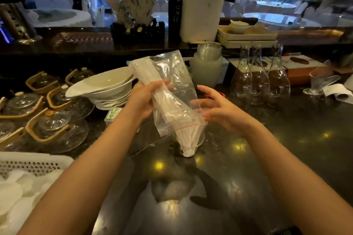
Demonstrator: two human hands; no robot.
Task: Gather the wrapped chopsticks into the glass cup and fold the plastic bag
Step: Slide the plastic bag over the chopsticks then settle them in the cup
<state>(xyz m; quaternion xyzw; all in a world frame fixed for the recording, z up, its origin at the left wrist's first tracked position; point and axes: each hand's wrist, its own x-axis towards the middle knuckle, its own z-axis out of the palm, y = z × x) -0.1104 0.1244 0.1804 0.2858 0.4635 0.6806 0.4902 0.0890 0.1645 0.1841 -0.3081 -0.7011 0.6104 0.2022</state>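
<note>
A clear zip plastic bag (177, 82) with a red seal line hangs mouth-down over a small glass cup (198, 142) on the dark counter. White wrapped chopsticks (145, 74) run through the bag, and their lower ends stand inside the cup. My left hand (147, 99) grips the bag and the bundle at mid-height from the left. On the right, my right hand (215, 108) pinches the bag's lower edge, just above the cup.
Stacked white bowls (103, 86) and several glass teapots with wooden handles (51, 126) sit left. A frosted jar (207, 66) and glass carafes (259, 78) stand behind. A white basket (30, 162) is at the near left, a paper roll (340, 93) far right.
</note>
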